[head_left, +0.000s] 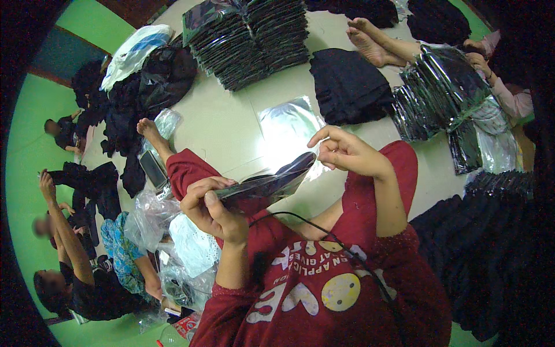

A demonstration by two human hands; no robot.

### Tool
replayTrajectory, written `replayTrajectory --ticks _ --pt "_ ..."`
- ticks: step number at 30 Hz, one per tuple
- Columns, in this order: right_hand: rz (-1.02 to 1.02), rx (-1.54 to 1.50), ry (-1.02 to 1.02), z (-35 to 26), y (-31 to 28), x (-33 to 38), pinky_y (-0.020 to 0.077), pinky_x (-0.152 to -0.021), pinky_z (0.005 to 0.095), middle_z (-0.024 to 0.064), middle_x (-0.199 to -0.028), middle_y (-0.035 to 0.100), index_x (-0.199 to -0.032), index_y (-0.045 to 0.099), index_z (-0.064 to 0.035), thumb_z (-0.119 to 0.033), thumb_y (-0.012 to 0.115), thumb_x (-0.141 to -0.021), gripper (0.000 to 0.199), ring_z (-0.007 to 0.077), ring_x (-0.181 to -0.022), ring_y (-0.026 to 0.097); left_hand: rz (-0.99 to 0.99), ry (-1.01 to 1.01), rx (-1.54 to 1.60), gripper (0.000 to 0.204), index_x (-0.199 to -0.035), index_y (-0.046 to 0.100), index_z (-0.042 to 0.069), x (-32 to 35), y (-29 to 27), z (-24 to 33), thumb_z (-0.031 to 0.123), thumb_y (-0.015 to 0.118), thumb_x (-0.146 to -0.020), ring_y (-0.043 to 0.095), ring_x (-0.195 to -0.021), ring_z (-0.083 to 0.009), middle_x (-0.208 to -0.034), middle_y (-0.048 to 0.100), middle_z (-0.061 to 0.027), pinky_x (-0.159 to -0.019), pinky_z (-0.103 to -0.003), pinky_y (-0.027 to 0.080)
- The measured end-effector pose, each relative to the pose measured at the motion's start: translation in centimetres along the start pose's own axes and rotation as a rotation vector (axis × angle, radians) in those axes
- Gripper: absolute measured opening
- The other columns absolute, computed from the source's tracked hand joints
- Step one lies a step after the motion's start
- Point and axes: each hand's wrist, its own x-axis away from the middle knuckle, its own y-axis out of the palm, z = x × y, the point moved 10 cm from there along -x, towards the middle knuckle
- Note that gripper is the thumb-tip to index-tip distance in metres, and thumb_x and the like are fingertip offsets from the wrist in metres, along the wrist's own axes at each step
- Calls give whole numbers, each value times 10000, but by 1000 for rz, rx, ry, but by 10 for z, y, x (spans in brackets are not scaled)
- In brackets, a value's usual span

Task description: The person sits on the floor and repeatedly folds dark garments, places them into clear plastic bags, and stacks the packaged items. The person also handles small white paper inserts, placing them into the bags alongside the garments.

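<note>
My left hand [213, 209] grips the near end of a dark folded garment in a clear plastic bag [263, 184], thumb on top. My right hand [341, 151] is at the bag's far end, fingers curled and pinching its open edge. The bag is held above my lap, over my red trousers and red printed top. A thin black cable [324, 231] runs across my chest below the bag.
Tall stack of bagged dark garments [251, 37] lies at the back. A loose black cloth pile [347, 87] and more bagged stacks [445, 92] are to the right, by another person's bare feet [370, 40]. Empty clear bags [173, 231] and seated people [75, 254] at left.
</note>
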Motion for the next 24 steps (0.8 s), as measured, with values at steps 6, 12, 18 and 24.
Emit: replayTrajectory --ticks 6,12,18,24 --pt "36 99 36 14 -6 -12 326 -534 186 -29 -691 469 -1030 492 -58 -155 507 -884 175 43 -620 415 65 -156 19 91 -916 394 11 8 -13 -46 96 402 -885 512 -650 -177 -776 484 -122 -620 -286 467" --pt "192 344 -107 21 -43 -52 266 -444 165 -55 -654 380 -955 506 -62 -168 499 -901 120 14 -534 324 25 -718 96 111 -931 502 57 10 0 -181 158 477 -892 482 -855 -105 -868 505 -33 -777 -271 408" --pt "354 302 -116 68 -93 -63 288 -466 174 -54 -674 399 -928 513 -55 -140 492 -901 91 19 -558 341 -146 -777 147 98 -900 525 59 27 11 -247 154 516 -874 489 -816 -114 -848 536 -23 -785 -244 381" --pt "422 513 168 189 -95 -26 401 -584 251 44 -720 532 -924 524 -30 -150 496 -880 131 112 -638 482 -223 -989 -294 207 -914 511 40 154 -12 -307 243 485 -884 532 -787 -159 -811 572 -71 -763 -274 392"
